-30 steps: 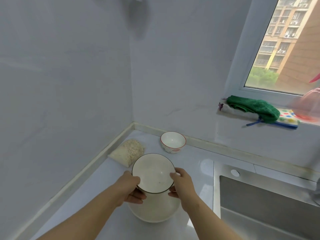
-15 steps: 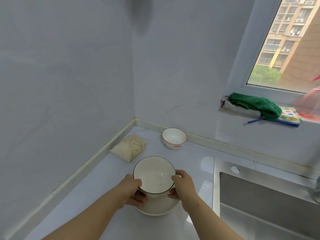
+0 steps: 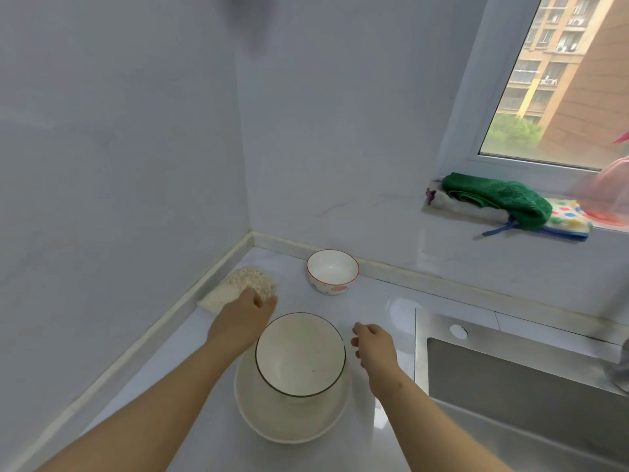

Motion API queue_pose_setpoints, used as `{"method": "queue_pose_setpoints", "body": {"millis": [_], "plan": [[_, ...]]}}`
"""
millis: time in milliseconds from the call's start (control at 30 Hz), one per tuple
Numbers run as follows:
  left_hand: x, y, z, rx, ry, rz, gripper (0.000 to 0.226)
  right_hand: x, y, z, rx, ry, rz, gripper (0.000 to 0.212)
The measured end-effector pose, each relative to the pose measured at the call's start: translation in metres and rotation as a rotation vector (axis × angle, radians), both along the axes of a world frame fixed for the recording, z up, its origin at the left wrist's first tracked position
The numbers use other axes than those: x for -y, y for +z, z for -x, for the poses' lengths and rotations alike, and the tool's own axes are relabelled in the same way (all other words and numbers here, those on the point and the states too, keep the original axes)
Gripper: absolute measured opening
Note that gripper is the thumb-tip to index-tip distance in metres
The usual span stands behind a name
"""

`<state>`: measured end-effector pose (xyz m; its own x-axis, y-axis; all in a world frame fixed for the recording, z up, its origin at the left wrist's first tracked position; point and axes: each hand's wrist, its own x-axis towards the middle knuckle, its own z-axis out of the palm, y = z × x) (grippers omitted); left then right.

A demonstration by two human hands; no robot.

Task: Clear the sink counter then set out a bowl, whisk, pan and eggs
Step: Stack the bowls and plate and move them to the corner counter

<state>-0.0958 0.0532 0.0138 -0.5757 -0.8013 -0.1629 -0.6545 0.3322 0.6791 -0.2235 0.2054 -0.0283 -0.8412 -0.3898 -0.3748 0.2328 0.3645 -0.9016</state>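
Desk [image 3: 374,301] beside sink — dark-rimmed bowl [image 3: 299,356] sits inside bigger bowl [image 3: 289,420]; left hand [image 3: 243,321] and right hand [image 3: 374,342] released, empty.

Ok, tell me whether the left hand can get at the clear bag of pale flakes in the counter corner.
Probably yes: the left hand is right at the near end of the clear bag of pale flakes, nothing between them; the stacked white bowls sit off to its right.

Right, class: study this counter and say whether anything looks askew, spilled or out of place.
Nothing is spilled or broken. The black-rimmed bowl sits off-centre in the wide white dish, crowding its far rim rather than nesting squarely. A clear bag of flakes lies in the corner of the counter.
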Motion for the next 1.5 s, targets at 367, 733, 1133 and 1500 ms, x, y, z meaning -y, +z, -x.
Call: {"method": "queue_pose_setpoints", "body": {"millis": [367,733,1133,1500], "plan": [[0.021,-0.017,0.117,-0.176,0.08,-0.424,0.026,0.022,-0.012,0.066,0.019,-0.06,-0.037,0.015],[0.053,-0.06,0.184,-0.215,0.126,-0.673,0.043,0.059,-0.032,0.111,-0.066,0.021,-0.176,0.016],[0.049,-0.039,0.169,-0.365,0.139,-0.695,0.032,0.048,-0.022,0.102,0.042,-0.052,0.007,0.021],[0.022,0.04,0.094,-0.322,0.031,-0.507,0.036,0.041,0.051,0.048,-0.068,-0.001,0.224,0.031]]}}
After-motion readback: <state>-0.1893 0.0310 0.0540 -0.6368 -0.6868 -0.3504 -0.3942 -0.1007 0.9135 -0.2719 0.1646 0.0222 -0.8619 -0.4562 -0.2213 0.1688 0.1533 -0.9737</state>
